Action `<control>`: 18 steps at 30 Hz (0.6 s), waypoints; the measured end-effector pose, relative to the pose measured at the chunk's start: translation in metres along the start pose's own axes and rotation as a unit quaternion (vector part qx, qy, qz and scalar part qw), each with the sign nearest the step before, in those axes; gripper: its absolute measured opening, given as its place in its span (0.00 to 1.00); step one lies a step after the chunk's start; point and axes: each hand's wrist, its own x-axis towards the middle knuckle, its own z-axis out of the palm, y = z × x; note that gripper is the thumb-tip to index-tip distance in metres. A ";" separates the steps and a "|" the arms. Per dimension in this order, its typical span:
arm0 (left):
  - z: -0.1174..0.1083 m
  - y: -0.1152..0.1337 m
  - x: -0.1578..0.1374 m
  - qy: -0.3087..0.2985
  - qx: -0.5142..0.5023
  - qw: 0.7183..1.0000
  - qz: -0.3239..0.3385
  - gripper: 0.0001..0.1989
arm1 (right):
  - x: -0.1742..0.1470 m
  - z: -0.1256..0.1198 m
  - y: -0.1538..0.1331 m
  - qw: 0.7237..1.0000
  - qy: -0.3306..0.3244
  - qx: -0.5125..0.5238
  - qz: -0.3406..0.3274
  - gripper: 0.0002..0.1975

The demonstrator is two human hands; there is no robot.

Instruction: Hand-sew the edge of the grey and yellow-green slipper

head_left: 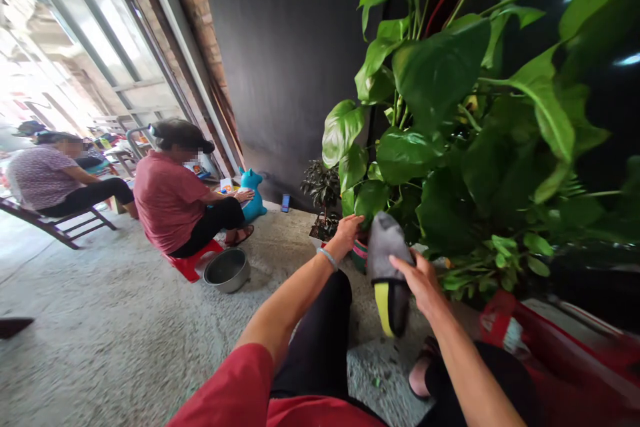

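My right hand (424,280) grips a grey cloth slipper (387,247) with black trim and a yellow strip at its open end. The slipper hangs toe up in front of the big potted plant (440,73). At the lower left of the foliage, my left hand (345,235) has its fingers closed at the edge of a broad green leaf (373,199). A bracelet (327,257) circles that wrist. Just behind the left hand shows part of a green and red pot (359,255).
A small dark-leaved plant (321,187) stands left of the big one. Farther left are a phone (285,203), a blue animal-shaped toy (253,193), a metal basin (227,271) and a seated person (173,200). Red plastic (555,337) lies at right.
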 end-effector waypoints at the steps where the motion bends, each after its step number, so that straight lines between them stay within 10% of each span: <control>1: -0.004 -0.002 -0.001 0.009 0.008 1.000 -0.006 0.14 | -0.012 -0.006 0.012 1.000 -0.004 -0.003 0.012 0.23; 6: -0.009 -0.013 -0.003 0.019 0.025 0.999 -0.016 0.12 | -0.042 -0.030 0.018 1.000 0.001 0.014 0.003 0.27; 12: -0.001 -0.035 -0.011 -0.114 0.048 0.992 -0.014 0.08 | 0.006 -0.008 0.004 0.994 0.085 0.039 -0.063 0.34; 18: -0.020 -0.046 0.002 -0.029 0.171 0.984 0.042 0.06 | 0.009 -0.029 0.036 0.985 0.161 0.063 -0.001 0.31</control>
